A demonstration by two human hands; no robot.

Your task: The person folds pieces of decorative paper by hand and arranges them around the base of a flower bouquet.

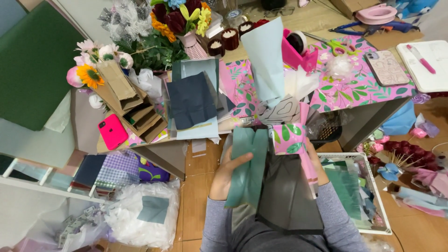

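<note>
Between left hand [227,170] and right hand [313,157], paper bouquet wrap [273,84] upright, cone tip upward.

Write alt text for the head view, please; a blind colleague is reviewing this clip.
Seen from above, a person's left hand and right hand hold a bundle of wrapping sheets, teal, dark grey and pink with green leaves, over their lap. Ahead, a cluttered table holds artificial flowers, a pink phone, scissors and a pink tape dispenser.
</note>
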